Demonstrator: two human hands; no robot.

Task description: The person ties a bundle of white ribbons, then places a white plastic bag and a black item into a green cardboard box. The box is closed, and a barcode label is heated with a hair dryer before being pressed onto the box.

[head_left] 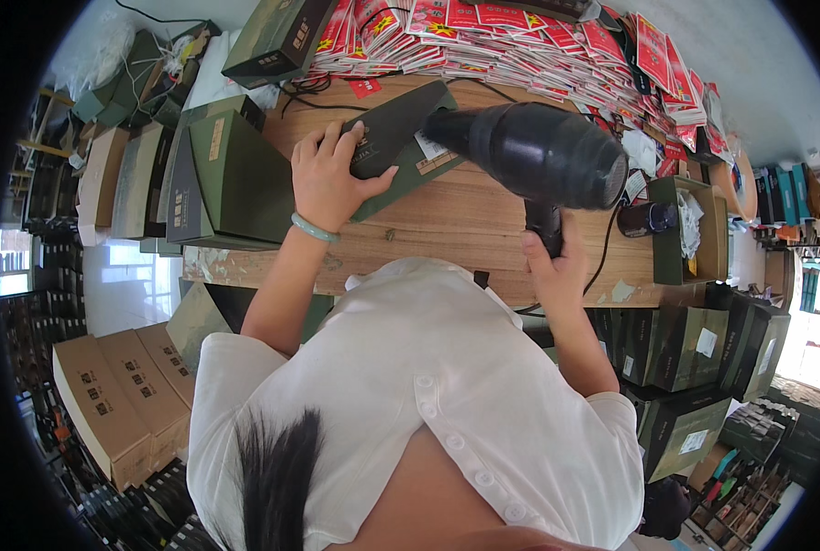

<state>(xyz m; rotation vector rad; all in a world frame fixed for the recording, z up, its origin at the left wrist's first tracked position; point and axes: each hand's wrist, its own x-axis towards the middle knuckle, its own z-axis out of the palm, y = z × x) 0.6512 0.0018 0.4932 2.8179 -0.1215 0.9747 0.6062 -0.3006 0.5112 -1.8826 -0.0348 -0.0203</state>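
My left hand [327, 174] grips one end of a dark green shoebox-like box [399, 124], thumb on the near side and fingers over the far side. The box stands tilted on the wooden table, with a white label and a tan sticker [438, 163] on its side. In my right hand [557, 262] is a black hair dryer [548, 154], held by its handle. Its nozzle points left, close to the label, and partly hides it. Whether the nozzle touches the box, I cannot tell. A pale green bangle [315, 229] circles my left wrist.
Stacks of red and white printed cards [483, 55] line the table's far edge. Green boxes [231, 179] stand at the left. On the right are a dark jar [647, 219] and an open green box [690, 230] holding crumpled paper. A black cord [605, 248] runs beside the dryer.
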